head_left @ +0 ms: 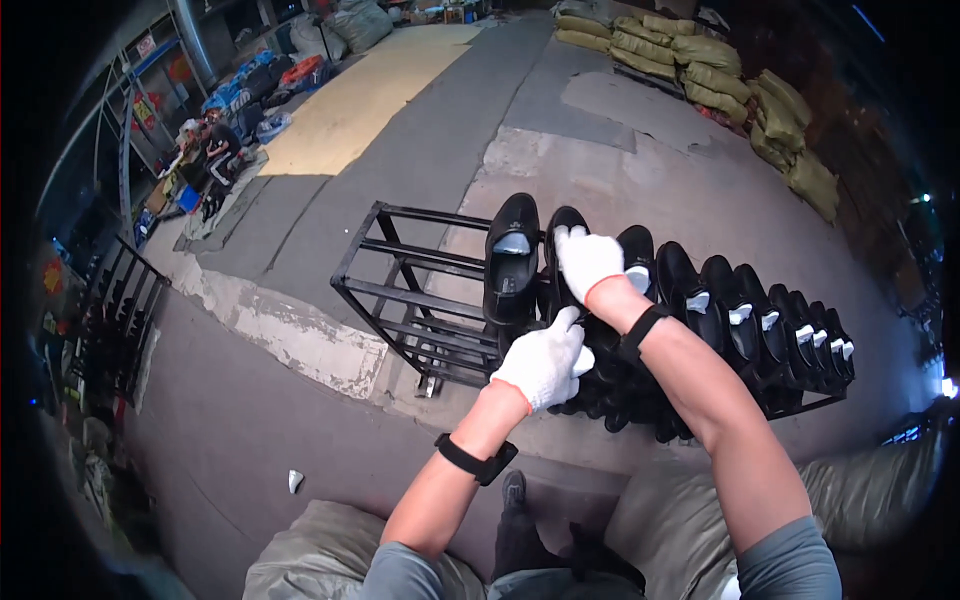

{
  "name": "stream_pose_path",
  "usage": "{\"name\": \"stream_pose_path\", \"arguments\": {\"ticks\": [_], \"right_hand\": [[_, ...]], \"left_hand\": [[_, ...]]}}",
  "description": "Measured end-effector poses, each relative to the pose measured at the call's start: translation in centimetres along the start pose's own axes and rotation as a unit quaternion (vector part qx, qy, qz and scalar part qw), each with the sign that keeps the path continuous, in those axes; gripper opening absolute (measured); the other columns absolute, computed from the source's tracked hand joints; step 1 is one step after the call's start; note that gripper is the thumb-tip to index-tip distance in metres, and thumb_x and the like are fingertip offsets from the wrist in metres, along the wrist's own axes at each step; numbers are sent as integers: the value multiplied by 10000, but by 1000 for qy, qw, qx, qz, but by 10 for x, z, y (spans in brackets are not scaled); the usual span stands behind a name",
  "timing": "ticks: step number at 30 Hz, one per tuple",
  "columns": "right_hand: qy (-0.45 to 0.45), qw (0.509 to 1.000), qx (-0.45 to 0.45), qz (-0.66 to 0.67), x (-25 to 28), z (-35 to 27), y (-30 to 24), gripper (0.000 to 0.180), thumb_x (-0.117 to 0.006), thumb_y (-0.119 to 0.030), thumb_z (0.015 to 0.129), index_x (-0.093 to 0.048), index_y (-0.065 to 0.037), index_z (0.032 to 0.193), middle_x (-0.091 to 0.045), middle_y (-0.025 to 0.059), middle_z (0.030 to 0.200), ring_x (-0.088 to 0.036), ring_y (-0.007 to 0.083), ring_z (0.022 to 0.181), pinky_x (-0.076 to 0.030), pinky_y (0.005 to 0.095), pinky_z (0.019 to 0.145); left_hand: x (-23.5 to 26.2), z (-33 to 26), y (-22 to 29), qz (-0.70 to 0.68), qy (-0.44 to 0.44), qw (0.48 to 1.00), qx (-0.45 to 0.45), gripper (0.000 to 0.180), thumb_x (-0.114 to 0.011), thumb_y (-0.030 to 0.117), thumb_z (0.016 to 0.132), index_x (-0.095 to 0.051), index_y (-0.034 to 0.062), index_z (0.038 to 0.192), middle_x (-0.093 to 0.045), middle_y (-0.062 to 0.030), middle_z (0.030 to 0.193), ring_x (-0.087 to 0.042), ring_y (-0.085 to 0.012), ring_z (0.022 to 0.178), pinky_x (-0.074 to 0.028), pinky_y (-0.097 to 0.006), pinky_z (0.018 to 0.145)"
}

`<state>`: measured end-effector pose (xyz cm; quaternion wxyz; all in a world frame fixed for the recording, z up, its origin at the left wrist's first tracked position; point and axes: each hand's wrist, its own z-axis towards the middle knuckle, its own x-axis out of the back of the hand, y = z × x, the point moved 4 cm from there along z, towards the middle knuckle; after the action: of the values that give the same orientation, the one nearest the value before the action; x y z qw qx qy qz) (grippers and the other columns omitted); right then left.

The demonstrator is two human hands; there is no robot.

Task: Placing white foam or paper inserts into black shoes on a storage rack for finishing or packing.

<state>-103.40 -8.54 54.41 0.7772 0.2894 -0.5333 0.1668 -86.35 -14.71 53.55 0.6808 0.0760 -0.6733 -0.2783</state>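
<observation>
Both my hands wear white knit gloves and are at one black slip-on shoe [567,217] on top of a black metal rack [418,296]. My left hand [545,362] is closed at the shoe's heel end, thumb upward; the heel is mostly hidden behind it. My right hand [592,264] lies over the shoe's opening, its fingers bent against the upper just behind the toe. Left of it stands another black shoe [512,262] with pale stuffing inside. To the right, a row of similar black shoes [678,272] runs along the rack, several with white stuffing showing.
Large sacks [330,545] lie close by my legs at both sides. A white scrap [295,481] is on the floor. Another shoe rack [110,320] stands at the left. Yellowish sacks [715,80] are piled at the far right. A person [222,148] sits at the far left.
</observation>
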Motion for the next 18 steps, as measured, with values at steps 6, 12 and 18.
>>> {"name": "stream_pose_path", "arguments": {"ticks": [6,12,18], "right_hand": [[-80,874,-61,475,97,-137,-26,660,-840,-174,880,-626,-24,1486,-686,185,1414,-741,274,1136,-616,411,937],[-127,663,-256,692,-5,-263,-25,585,-789,-119,949,-623,-3,1497,-696,106,1428,-664,183,1290,-533,346,1116],[74,321,-403,854,-153,-273,12,440,-640,-87,990,-623,-9,1423,-740,88,1211,-722,148,974,-529,243,655]], "left_hand": [[-38,-114,-9,-128,270,954,33,731,-841,59,824,-520,-47,1472,-627,-304,1405,-710,-484,1110,-618,-507,928],[-98,-76,34,-220,272,927,-136,666,-699,-42,814,-524,-47,1458,-674,-269,1239,-696,-481,910,-586,-525,761],[-182,-13,-68,-216,130,961,111,560,-745,164,958,-556,-43,1443,-710,-325,1193,-706,-516,1065,-589,-568,894]]}}
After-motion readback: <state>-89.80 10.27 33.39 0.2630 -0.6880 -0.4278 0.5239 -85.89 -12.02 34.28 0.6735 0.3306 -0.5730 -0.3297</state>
